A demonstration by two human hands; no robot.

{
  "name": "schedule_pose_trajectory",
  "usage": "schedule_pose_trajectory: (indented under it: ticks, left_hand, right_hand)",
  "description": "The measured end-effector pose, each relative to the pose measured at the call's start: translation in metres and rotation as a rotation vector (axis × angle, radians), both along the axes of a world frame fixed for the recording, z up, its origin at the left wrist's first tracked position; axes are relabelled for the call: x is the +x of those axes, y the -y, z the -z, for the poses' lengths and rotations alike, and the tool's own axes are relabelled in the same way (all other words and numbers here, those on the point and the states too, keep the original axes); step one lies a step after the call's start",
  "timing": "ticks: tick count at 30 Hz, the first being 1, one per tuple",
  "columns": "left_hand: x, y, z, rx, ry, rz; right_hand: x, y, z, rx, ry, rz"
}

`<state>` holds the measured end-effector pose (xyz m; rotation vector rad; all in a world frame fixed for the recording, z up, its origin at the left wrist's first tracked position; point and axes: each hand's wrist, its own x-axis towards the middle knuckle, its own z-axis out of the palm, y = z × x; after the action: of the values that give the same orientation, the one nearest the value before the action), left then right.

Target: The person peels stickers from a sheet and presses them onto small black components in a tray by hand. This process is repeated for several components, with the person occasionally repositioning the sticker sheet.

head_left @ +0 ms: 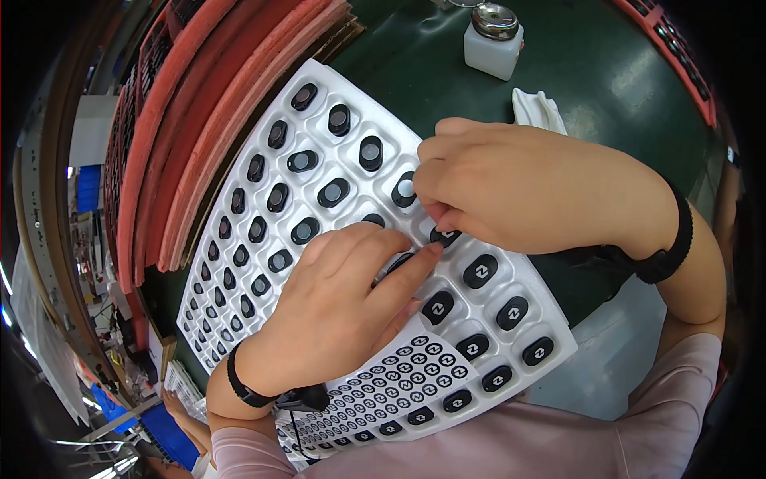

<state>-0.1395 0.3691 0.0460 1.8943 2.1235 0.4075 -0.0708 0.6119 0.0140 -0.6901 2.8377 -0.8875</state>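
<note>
A white moulded tray (558,339) with many pockets lies on the dark green table, each pocket holding a small black oval part (479,271). My right hand (527,188) pinches one black part (444,235) in a middle pocket with thumb and forefinger. My left hand (343,307) rests flat on the tray, its forefinger pointing at that same part and touching beside it. A sheet of small black-and-white oval stickers (399,379) lies under my left wrist on the near end of the tray. Both wrists wear black straps.
A stack of red and pink foam sheets (199,136) leans along the tray's left side. A white square bottle with a metal cap (493,40) stands at the back. A crumpled white cloth (538,112) lies behind my right hand.
</note>
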Motion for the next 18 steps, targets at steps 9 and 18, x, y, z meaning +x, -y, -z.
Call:
schedule_pose_trajectory:
  ticks: [9,18]
  left_hand:
    - [0.002,0.0,0.0,-0.019,0.02,-0.015]
    - [0.0,0.0,0.003,0.038,0.001,0.001]
  right_hand:
    - [0.003,-0.005,0.004,-0.235,0.026,-0.016]
    - [-0.007,-0.003,-0.007,-0.062,0.118,-0.032]
